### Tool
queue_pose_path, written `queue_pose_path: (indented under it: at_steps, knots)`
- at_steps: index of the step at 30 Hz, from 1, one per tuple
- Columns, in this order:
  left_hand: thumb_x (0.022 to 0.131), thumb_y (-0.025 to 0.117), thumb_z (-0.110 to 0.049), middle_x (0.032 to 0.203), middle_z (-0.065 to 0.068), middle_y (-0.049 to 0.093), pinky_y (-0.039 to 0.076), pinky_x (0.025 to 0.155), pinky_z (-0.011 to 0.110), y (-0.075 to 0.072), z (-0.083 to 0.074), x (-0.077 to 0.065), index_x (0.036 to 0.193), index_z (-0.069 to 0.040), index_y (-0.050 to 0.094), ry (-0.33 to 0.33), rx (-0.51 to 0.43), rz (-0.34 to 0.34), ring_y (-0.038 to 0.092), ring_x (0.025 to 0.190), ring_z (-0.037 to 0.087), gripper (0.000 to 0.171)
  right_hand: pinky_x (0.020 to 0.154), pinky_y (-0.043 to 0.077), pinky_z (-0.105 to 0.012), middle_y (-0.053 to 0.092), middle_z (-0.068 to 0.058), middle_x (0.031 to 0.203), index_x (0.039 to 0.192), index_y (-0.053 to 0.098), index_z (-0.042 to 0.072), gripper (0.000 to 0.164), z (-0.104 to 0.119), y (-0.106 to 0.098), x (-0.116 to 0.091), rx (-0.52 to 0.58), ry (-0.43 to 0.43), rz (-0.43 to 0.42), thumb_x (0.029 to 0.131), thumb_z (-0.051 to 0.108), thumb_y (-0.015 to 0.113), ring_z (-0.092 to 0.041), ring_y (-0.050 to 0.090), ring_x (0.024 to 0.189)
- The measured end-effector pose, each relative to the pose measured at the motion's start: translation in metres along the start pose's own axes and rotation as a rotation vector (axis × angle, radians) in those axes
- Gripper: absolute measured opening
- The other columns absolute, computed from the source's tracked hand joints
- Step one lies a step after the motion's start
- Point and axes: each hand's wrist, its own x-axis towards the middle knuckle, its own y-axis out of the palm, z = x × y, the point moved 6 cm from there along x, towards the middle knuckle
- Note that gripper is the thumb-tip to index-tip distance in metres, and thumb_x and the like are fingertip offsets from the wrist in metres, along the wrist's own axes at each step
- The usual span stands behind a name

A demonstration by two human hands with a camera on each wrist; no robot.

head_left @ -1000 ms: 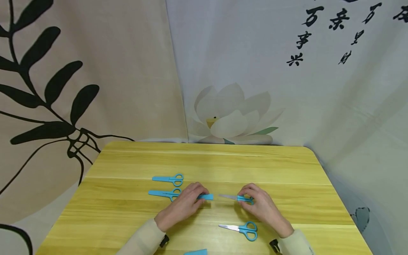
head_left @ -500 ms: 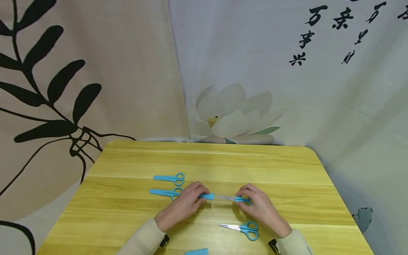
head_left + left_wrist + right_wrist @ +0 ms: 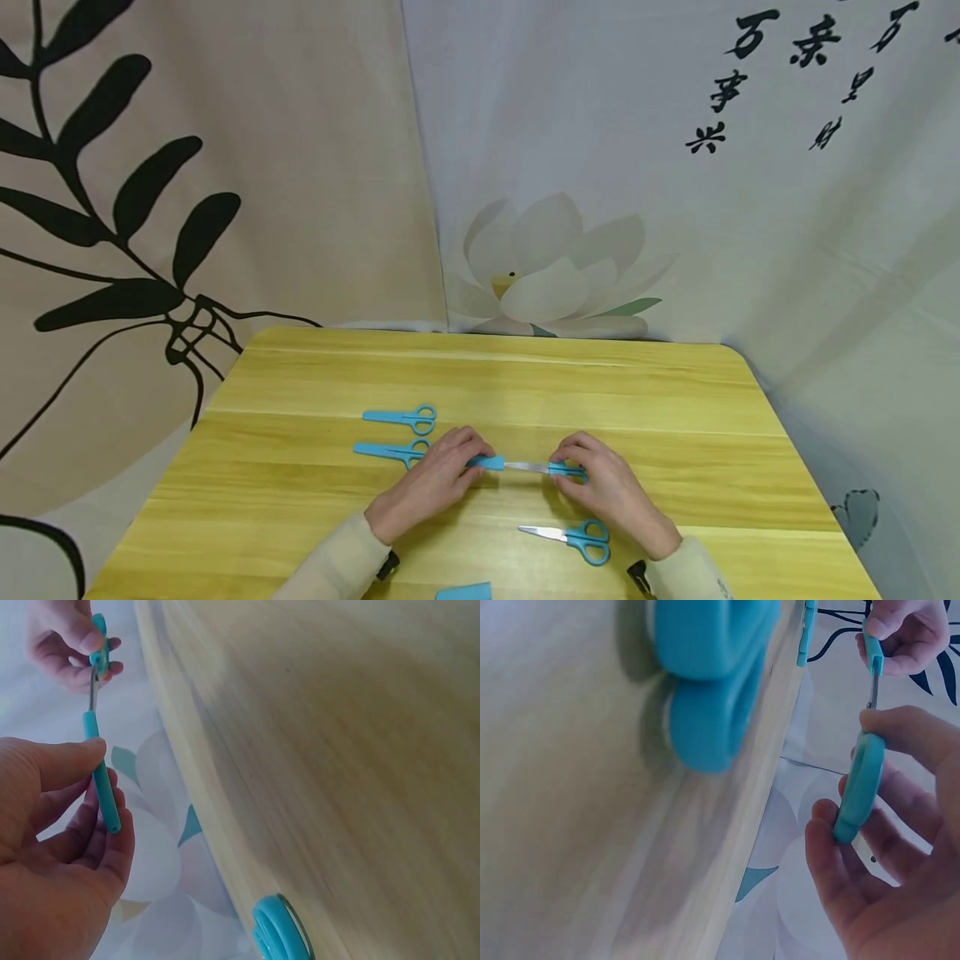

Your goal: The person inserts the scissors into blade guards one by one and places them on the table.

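Through the head view I watch the left hand (image 3: pixel 433 477) pinch a blue cover (image 3: pixel 489 462) and the right hand (image 3: pixel 611 483) pinch the held scissors (image 3: pixel 558 469) by the handle, the two lined up over the table (image 3: pixel 675 392). A second ago there was a gap between blade tip and cover; now it is gone, the right hand having come leftward while the left has hardly shifted. I take that to mean the aligning is done and the sheathing is at its start, since most of the blade is still bare. Beside the left hand lie an upper covered pair (image 3: pixel 397 417) and a lower covered pair (image 3: pixel 390 452); nearer me are the uncovered scissors (image 3: pixel 587 542) and, cut off by the lower edge, a blue piece (image 3: pixel 463 592) that I'd guess is their cover. On my left wrist view the thumb presses the cover from one side, the fingers curled against the other, and the metal reaches its mouth; a blue handle (image 3: pixel 279 930) shows at the bottom. From the right wrist view I see thumb and fingertips gripping the held handle, the blade running straight to the cover; I can't tell how deep the tip sits. Big blurred blue loops (image 3: pixel 705 727) fill the upper part.
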Motion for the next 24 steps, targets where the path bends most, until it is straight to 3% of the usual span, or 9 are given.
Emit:
queue_pose_path:
  at_steps: [24]
  knots:
    - [0.099, 0.072, -0.011, 0.11, -0.002, 0.063, 0.053, 0.087, 0.032, -0.003, -0.003, 0.0, 0.114, -0.011, 0.074, 0.016, 0.023, -0.038, 0.058, 0.102, 0.016, 0.015, 0.077, 0.057, -0.033, 0.064, 0.008, 0.105, 0.095, 0.077, 0.017, 0.019, 0.015, -0.002, 0.005, -0.078, -0.086, -0.082, 0.08, 0.014, 0.089, -0.013, 0.063, 0.093]
